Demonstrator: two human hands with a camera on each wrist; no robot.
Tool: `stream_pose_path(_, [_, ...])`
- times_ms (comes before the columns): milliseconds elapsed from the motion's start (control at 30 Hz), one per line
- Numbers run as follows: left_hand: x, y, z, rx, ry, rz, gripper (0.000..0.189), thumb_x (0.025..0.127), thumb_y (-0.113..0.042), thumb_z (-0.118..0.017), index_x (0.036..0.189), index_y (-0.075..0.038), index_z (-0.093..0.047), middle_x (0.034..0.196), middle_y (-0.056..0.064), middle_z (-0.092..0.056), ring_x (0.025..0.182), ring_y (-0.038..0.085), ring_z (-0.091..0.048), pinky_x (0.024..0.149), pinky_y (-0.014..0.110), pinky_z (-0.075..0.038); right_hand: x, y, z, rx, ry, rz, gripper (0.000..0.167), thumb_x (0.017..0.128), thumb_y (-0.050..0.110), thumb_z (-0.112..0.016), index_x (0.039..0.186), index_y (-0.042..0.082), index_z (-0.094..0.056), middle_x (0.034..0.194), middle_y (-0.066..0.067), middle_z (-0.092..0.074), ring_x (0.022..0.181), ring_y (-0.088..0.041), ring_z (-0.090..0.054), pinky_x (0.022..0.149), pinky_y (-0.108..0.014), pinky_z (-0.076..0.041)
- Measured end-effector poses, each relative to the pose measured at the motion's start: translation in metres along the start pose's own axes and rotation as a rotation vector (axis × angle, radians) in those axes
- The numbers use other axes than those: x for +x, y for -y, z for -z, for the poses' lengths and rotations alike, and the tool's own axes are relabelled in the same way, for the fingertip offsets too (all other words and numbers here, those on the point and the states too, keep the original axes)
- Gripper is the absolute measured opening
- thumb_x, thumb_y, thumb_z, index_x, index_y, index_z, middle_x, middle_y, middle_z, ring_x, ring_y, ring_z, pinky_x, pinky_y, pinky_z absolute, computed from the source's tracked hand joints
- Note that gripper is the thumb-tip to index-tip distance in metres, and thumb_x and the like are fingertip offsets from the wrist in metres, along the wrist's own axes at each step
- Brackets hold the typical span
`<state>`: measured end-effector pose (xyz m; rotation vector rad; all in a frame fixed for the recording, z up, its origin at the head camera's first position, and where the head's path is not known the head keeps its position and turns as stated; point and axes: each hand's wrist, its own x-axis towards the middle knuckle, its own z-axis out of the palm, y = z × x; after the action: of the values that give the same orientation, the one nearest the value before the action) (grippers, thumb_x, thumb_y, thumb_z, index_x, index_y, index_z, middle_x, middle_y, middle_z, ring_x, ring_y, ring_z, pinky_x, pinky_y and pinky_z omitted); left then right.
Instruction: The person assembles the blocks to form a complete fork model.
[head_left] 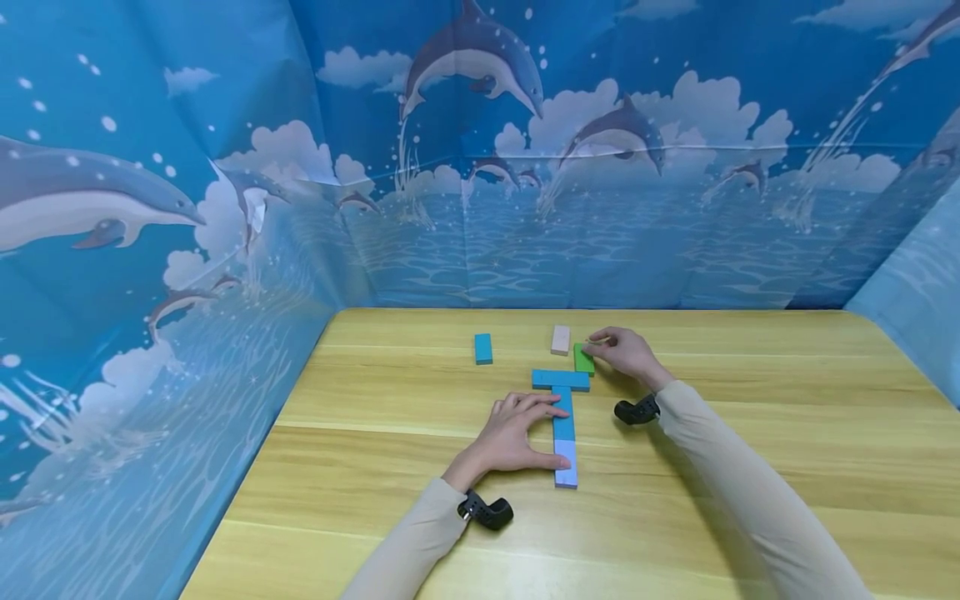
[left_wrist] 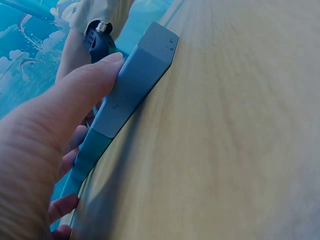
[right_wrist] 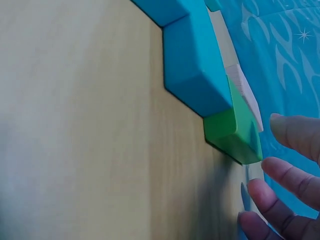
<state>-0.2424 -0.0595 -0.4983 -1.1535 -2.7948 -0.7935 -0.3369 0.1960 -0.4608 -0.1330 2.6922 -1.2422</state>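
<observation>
Flat blocks form a T on the table: a blue crossbar block (head_left: 551, 380), a blue stem block (head_left: 563, 425) and a lilac block (head_left: 566, 477) at its near end. My left hand (head_left: 513, 437) rests along the stem, its thumb on the lilac block (left_wrist: 132, 90) and its spread fingers by the blue one. A green block (head_left: 582, 362) meets the crossbar's far right corner. My right hand (head_left: 628, 354) is beside it, fingers apart; in the right wrist view a fingertip is at the far end of the green block (right_wrist: 232, 125), with no grip visible.
A pale pink block (head_left: 560, 340) lies just behind the green one. Farther left is a separate blue block (head_left: 483, 349). Dolphin-print cloth (head_left: 600, 233) hangs behind and along the left side of the wooden table (head_left: 360, 475).
</observation>
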Motion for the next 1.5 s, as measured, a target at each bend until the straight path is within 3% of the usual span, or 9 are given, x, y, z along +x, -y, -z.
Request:
stream_pose_path(167, [0.000,0.000,-0.002,0.000,-0.003,-0.006,0.069,0.073,-0.064,-0.070,0.133,-0.037,-0.051,0.147,-0.015,-0.034,0.126,0.015,-0.030,0.090,0.035,-0.027,0.008,0.001,0.000,-0.031,-0.008,0.031,0.051,0.094,0.035,-0.059,0.130,-0.001,-0.054,0.119,-0.024,-0.055,0.103,-0.034,-0.054,0.079,-0.044,-0.045])
stream_pose_path(367, [-0.001,0.001,-0.004,-0.003,-0.003,-0.004,0.068,0.072,-0.064,-0.070,0.132,-0.038,-0.051,0.147,-0.016,-0.033,0.125,0.014,-0.030,0.090,0.034,-0.028,0.015,0.006,-0.003,-0.151,-0.036,0.079,0.051,0.095,0.033,-0.059,0.130,-0.002,-0.053,0.119,-0.025,-0.057,0.104,-0.037,-0.054,0.083,-0.049,-0.043])
stream_pose_path(600, [0.000,0.001,-0.004,0.000,-0.005,-0.003,0.068,0.072,-0.064,-0.070,0.132,-0.039,-0.051,0.147,-0.016,-0.033,0.125,0.014,-0.030,0.090,0.035,-0.028,0.022,0.016,-0.003,-0.211,0.000,0.099,0.054,0.094,0.035,-0.059,0.133,-0.001,-0.050,0.121,-0.025,-0.055,0.107,-0.040,-0.052,0.087,-0.054,-0.039])
stream_pose_path(1000, [0.000,0.003,-0.004,-0.003,-0.013,-0.010,0.068,0.073,-0.064,-0.070,0.132,-0.037,-0.052,0.147,-0.015,-0.034,0.125,0.014,-0.030,0.090,0.034,-0.028,0.030,0.033,-0.010,-0.298,0.020,0.045,0.059,0.093,0.040,-0.058,0.135,0.000,-0.049,0.122,-0.020,-0.058,0.107,-0.038,-0.053,0.091,-0.058,-0.032])
stream_pose_path(1500, [0.001,0.003,-0.002,0.012,-0.007,-0.002,0.069,0.072,-0.065,-0.070,0.133,-0.038,-0.051,0.147,-0.015,-0.034,0.127,0.015,-0.030,0.092,0.036,-0.028,0.032,0.032,-0.015,-0.354,0.005,0.047,0.057,0.089,0.041,-0.064,0.131,0.005,-0.054,0.119,-0.019,-0.056,0.107,-0.038,-0.049,0.088,-0.057,-0.034])
